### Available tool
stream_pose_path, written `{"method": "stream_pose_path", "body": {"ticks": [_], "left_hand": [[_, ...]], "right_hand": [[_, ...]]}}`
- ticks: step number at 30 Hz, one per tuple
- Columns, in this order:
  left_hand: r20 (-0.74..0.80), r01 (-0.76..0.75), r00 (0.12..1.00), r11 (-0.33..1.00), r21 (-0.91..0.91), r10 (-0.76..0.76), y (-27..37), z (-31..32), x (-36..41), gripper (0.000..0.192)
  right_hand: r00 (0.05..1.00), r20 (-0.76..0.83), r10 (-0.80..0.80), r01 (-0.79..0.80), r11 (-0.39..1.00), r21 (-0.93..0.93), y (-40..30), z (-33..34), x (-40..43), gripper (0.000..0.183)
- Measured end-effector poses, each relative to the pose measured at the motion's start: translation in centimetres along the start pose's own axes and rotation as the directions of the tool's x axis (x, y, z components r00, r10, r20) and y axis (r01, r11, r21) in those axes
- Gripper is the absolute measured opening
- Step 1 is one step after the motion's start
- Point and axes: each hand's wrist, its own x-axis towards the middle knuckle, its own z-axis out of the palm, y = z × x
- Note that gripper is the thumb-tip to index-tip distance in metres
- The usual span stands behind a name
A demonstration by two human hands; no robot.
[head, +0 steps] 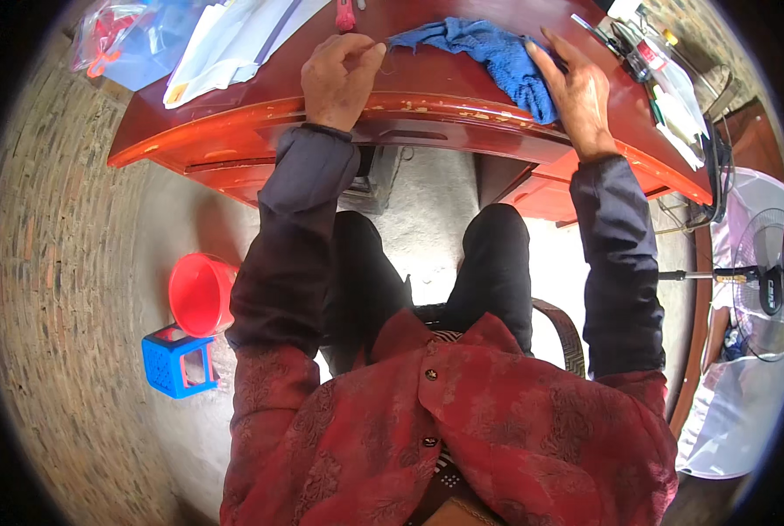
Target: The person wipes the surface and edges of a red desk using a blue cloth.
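Observation:
A crumpled blue cloth (490, 52) with a frayed edge lies across the dark red desk top (444, 75), one end drooping toward the front edge. At its left tip is my left hand (339, 82), thumb and fingertips closed together on the corner; a fine loose thread seems to hang there. My right hand (579, 92) is at the cloth's right side. Its thumb touches the fabric, while the fingers stand apart from the thumb. Both hands are over the desk, palms partly hidden.
White papers (227, 52) and a clear plastic bag (145, 46) lie at the left. A pink-handled object (345, 16) is at the back. Bottles and pens (648, 59) crowd the right. A red bucket (201, 296), blue stool (178, 361) and fan (763, 263) flank me.

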Motion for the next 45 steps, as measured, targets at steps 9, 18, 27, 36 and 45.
{"method": "stream_pose_path", "body": {"ticks": [9, 18, 27, 36, 45], "left_hand": [[-0.168, -0.101, 0.977, 0.981, 0.163, 0.129, -2.5, 3.0, 0.3, 0.013], [-0.202, -0.156, 0.957, 0.954, 0.256, 0.21, -3.0, 2.9, 0.2, 0.015], [-0.119, -0.223, 0.953, 0.912, 0.344, 0.278, -2.8, 3.2, 0.2, 0.015], [-0.046, -0.252, 0.957, 0.898, 0.36, 0.287, -2.2, 3.7, 0.3, 0.016], [-0.032, -0.233, 0.966, 0.914, 0.331, 0.258, -1.9, 3.5, 0.1, 0.014]], "right_hand": [[0.939, 0.054, -0.34, 0.334, 0.938, 0.094, -7.1, 7.5, 0.2, 0.033], [0.904, 0.067, -0.422, 0.407, 0.898, 0.167, -5.7, 2.2, -4.0, 0.016], [0.89, -0.059, 0.453, -0.378, 0.802, 0.462, 5.3, -9.3, -3.6, 0.026], [0.919, -0.236, 0.316, -0.023, 0.64, 0.768, -3.7, -12.9, 5.4, 0.019], [0.989, 0.074, 0.126, -0.138, 0.974, 0.178, 4.0, -3.8, 2.8, 0.037]]}}
